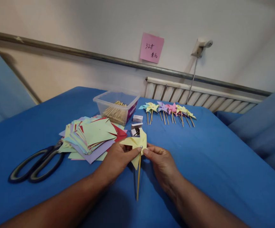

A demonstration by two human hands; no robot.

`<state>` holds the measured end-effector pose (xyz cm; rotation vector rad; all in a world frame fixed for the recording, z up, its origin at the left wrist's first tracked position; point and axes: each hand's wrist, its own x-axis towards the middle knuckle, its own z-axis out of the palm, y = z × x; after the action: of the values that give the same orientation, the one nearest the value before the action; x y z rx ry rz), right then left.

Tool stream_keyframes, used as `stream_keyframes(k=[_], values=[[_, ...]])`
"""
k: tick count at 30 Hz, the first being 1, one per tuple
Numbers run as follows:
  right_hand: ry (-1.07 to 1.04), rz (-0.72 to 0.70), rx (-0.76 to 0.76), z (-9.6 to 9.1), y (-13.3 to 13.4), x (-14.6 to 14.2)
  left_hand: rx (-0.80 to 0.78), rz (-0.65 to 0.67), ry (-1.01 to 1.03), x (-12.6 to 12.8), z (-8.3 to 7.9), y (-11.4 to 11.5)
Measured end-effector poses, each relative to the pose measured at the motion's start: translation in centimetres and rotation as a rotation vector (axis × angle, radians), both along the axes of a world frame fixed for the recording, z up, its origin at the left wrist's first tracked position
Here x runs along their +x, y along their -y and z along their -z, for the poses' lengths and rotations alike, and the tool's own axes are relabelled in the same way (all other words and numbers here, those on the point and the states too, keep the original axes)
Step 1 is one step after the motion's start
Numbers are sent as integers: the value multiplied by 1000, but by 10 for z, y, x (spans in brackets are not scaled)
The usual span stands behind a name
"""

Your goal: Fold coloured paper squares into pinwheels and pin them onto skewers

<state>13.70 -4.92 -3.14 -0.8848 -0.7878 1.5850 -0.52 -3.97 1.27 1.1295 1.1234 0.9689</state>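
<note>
A pale yellow paper pinwheel (135,143) on a thin wooden stick (139,177) is held between both hands over the blue table. My left hand (118,158) pinches it from the left, the thumb by the silver pin at its centre and the other fingers behind the paper. From the right, my right hand (161,160) grips the paper next to the pin with thumb and forefinger. The stick points down towards me. Just beyond the pinwheel stands a small open box (135,130) with dark metal pins inside.
Left lies a pile of cut coloured paper (89,136), with black-handled scissors (37,164) beside it. Behind are a clear plastic tub (101,103) of wooden sticks and a small white box (137,118). Several finished pinwheels (172,108) lie at the back right of the blue-covered table (213,177).
</note>
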Motion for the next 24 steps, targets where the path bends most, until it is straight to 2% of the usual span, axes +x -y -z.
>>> stream_keyframes(k=[7,12,17,22,24], values=[[-69,-27,30,-5,4,0,46,-6,-1,-1,-1,-1],[-67,13,80,-5,3,-4,24,30,87,-2,-1,0],[-29,53,101,-7,1,-6,-3,17,84,-2,2,2],[80,187,15,-4,3,-3,-10,-24,126,-3,-1,-2],[94,174,-4,-4,4,-2,-6,-57,126,-5,-2,-4]])
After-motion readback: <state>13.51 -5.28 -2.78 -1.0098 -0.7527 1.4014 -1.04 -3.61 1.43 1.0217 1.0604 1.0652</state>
